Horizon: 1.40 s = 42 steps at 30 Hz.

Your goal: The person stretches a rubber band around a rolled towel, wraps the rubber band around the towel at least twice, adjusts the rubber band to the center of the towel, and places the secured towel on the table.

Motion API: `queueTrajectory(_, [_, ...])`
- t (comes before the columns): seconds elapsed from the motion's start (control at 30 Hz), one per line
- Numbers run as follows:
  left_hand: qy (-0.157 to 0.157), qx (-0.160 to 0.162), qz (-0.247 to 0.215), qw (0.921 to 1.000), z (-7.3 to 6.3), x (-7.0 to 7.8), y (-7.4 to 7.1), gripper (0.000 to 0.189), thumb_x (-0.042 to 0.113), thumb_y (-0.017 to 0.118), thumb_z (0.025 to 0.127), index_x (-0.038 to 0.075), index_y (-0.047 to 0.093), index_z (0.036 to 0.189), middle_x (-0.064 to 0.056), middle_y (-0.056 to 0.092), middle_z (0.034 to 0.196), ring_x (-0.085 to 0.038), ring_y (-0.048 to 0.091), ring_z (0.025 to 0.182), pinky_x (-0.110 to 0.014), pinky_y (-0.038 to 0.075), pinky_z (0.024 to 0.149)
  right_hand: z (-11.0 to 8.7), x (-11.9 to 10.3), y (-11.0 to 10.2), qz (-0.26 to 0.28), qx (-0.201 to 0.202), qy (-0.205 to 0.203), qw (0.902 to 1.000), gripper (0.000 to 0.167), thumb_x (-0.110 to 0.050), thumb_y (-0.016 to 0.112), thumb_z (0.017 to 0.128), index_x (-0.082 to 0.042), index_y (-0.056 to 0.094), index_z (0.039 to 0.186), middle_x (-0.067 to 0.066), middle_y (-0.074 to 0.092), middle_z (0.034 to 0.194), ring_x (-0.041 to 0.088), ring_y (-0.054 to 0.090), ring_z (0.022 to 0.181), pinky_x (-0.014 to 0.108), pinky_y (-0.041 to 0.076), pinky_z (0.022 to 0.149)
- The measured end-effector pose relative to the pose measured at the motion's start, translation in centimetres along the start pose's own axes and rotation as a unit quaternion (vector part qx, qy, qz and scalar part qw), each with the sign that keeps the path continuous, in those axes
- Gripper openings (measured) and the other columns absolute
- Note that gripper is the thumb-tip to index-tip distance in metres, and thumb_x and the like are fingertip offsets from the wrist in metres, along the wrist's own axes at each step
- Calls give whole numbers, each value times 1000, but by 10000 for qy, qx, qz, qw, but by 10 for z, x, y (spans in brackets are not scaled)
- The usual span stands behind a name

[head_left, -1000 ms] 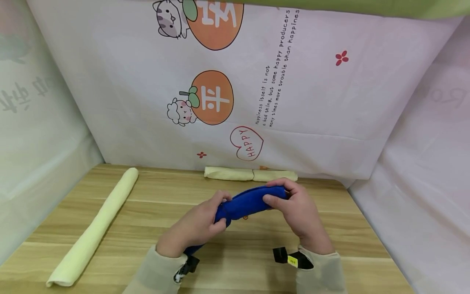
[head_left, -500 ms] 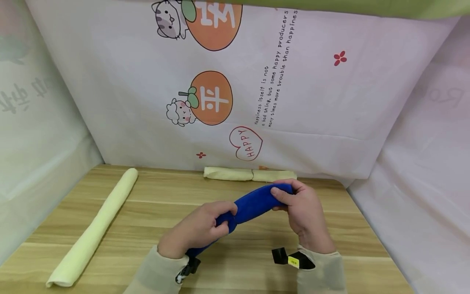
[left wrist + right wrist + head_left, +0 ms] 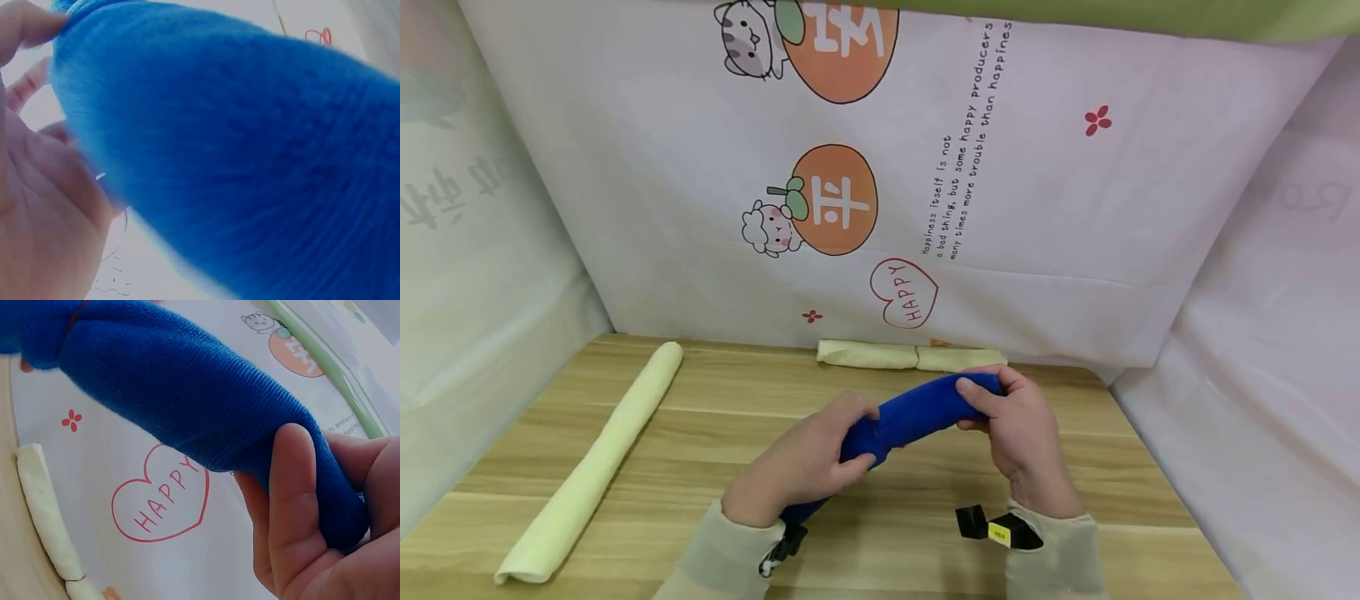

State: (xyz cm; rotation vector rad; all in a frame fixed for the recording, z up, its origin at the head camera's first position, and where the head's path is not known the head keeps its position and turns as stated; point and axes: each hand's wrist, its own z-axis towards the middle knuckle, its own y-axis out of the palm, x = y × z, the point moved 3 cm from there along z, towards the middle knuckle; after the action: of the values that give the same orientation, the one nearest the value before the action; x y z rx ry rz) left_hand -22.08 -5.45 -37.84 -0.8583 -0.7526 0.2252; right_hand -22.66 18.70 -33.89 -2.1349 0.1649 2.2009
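Note:
A rolled blue towel point(image 3: 925, 410) is held above the table, slanting up to the right, with a thin band point(image 3: 74, 322) cinching it around the middle. My left hand point(image 3: 801, 462) grips the roll beside the cinched part, thumb below and fingers above. In the left wrist view the blue cloth point(image 3: 237, 150) fills most of the picture, and finger contact shows only at the upper left. The towel's right end is pinched between the thumb and fingers of my right hand point(image 3: 1026, 437). Part of the towel's lower left end is hidden behind the left hand and wrist.
On the wooden table point(image 3: 700, 533), an untied pale yellow towel roll point(image 3: 597, 458) lies at the left. Another pale yellow roll point(image 3: 868, 354), tied at its middle, lies along the back. A printed white cloth wall point(image 3: 1037, 217) rises behind, with white side walls.
The right hand has shifted slightly right with its end of the blue towel. My left fingers closed in near the band half a second ago and have since spread a little.

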Motion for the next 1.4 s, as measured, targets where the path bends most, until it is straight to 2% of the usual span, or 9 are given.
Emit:
queueTrajectory(0.1, [-216,4,390,9990,2,2,1,51,28,77,89,13,50,129,-2,55,122,-18,57,104,-43,48,91,0,0,0,73,-10,118,9999,25,-9,71,94,9,58,106,19,51,113,24,60,84,31,56,61])
queueTrajectory(0.2, [-384,-69,622,9973,3,2,3,52,26,75,90,14,48,133,-4,58,126,-22,57,107,-47,47,93,-1,1,1,-109,-140,241,9996,27,-13,70,95,8,55,105,19,49,116,29,60,88,31,56,61])
queueTrajectory(0.43, [-996,-276,298,9942,-1,-5,1,52,18,70,91,20,45,136,-6,57,132,-27,57,111,-50,47,92,-4,-2,1,-1147,-1007,-54,9883,42,-18,77,90,-5,56,124,19,43,135,42,51,113,43,55,81])
queueTrajectory(0.53, [-935,-327,221,9948,-1,-6,0,49,17,70,91,21,46,134,-6,58,130,-26,57,109,-49,48,91,-6,-4,0,-1542,-1195,-227,9805,51,-20,81,86,-14,56,130,17,41,140,42,47,119,44,50,88])
queueTrajectory(0.7, [-563,-358,52,9978,-1,-6,-1,35,13,71,91,18,54,121,-1,60,122,-19,58,105,-44,49,89,-5,-6,-4,-1916,-755,-380,9778,40,-25,81,86,-14,63,121,14,50,131,35,51,112,41,47,87])
queueTrajectory(1.0, [236,-225,-191,9993,-1,-5,1,27,9,74,84,19,50,91,8,49,89,-12,51,80,-29,47,71,-4,-3,-2,-1058,-308,-68,9939,29,-12,77,89,3,65,110,19,52,118,32,60,92,38,55,76])
queueTrajectory(1.1, [29,-217,-338,9992,-1,-6,1,28,11,73,84,20,48,92,7,50,88,-13,51,77,-29,45,67,-3,-2,-2,-861,-278,-86,9959,27,-9,76,90,5,64,109,20,51,116,32,61,89,38,56,74])
queueTrajectory(1.27, [-629,-322,-607,9957,-1,-8,-2,35,16,72,87,23,53,115,3,61,108,-15,58,89,-36,50,77,-2,-2,-3,-491,-297,-240,9981,24,-4,74,89,7,63,107,19,51,114,30,60,88,38,56,74])
queueTrajectory(1.4, [-292,-284,-496,9979,-1,-7,-3,30,14,74,84,22,57,107,8,59,99,-13,56,85,-32,49,75,-5,-5,-1,-523,-255,-329,9978,23,-3,75,88,8,63,106,19,52,112,28,59,89,37,55,74])
